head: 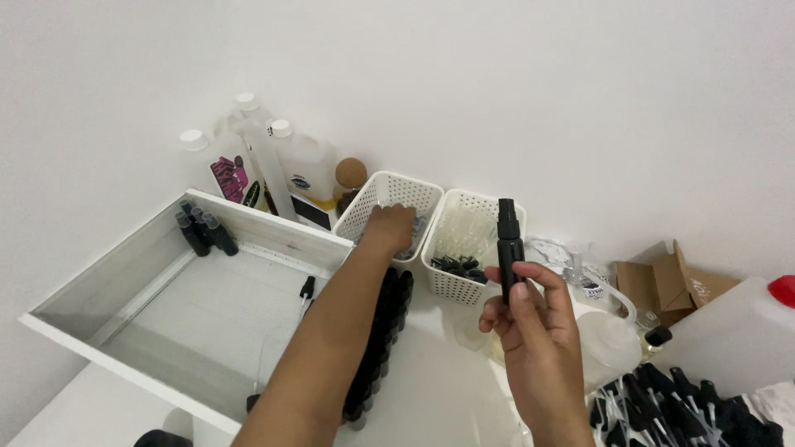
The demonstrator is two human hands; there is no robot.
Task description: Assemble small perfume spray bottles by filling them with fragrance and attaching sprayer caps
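While left hand (389,225) digs in basket (368,207), right-hand grip (530,319) holds black bottle (508,248) upright.

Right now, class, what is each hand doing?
Left hand: reaching into the left white basket; grip cannot be told.
Right hand: closed on a slim black spray bottle, held upright.

White table (447,397) (baskets (389,211), bottles (381,331))
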